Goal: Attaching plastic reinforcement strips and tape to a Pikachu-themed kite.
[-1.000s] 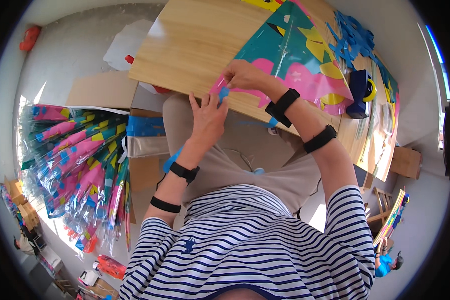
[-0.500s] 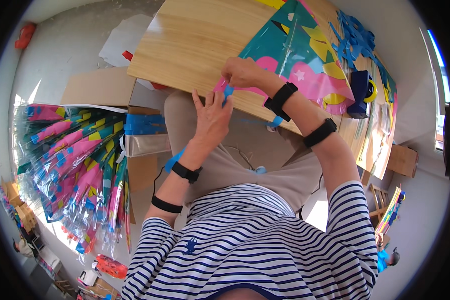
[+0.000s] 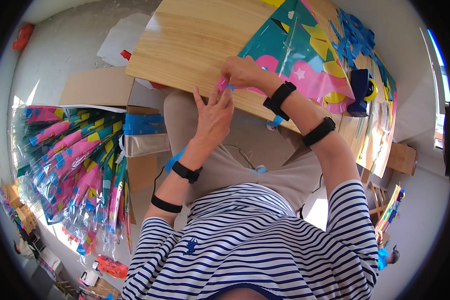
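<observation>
The sheet (image 3: 305, 42) stretches up and right from its tip (image 3: 221, 83); right fingers (image 3: 227, 74) pinch there, left fingers (image 3: 213, 97) spread alongside.

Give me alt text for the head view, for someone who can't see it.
Left hand and right hand close together at the pink corner of a sheet, by a small blue piece, at the table edge. Blue strips lie right of the sheet; colourful packets fan out at left.
</observation>
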A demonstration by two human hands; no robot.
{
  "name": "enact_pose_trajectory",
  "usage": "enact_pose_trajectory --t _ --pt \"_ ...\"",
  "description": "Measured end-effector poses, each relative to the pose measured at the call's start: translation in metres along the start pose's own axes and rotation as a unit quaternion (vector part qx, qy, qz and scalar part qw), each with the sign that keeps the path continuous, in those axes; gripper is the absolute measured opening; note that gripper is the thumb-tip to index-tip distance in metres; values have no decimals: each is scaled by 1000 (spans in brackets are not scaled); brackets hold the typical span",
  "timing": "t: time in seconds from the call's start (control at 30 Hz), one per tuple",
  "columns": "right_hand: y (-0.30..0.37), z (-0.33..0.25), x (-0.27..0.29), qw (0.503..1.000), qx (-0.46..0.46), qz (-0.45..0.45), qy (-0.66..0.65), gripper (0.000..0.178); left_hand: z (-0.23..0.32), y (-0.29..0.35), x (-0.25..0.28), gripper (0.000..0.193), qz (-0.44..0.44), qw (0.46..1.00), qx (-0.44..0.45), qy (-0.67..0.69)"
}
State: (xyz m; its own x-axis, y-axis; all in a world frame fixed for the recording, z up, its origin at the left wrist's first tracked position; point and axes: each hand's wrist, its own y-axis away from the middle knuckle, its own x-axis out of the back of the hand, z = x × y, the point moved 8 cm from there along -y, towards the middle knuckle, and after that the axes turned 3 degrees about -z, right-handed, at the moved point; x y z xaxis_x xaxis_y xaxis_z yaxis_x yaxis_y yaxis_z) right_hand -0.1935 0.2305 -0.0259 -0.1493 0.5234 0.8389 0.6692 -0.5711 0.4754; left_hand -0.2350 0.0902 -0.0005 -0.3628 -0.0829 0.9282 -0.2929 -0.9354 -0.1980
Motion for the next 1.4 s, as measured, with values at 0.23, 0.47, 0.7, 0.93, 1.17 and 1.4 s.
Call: enact_pose_trajectory --t 0.23,0.47,0.7,0.93,1.17,1.4 --pt "0 4 0 998 -22 43 30 14 2 -1 5 46 0 1000 -10 -5" --pt "8 21 6 991 -109 67 -35 24 4 -4 7 37 -3 1000 -14 -2" --pt "45 30 26 951 -96 216 -197 28 4 -6 6 36 -5 1000 -12 -20" --pt "43 29 -7 941 -205 151 -223 28 1 -4 0 43 -22 1000 0 -20" --pt "45 31 -12 940 -226 171 -191 28 5 -3 3 44 -5 999 -17 -39" --pt "64 29 -23 904 -232 266 -240 28 3 -2 -3 44 -20 999 -4 -42"
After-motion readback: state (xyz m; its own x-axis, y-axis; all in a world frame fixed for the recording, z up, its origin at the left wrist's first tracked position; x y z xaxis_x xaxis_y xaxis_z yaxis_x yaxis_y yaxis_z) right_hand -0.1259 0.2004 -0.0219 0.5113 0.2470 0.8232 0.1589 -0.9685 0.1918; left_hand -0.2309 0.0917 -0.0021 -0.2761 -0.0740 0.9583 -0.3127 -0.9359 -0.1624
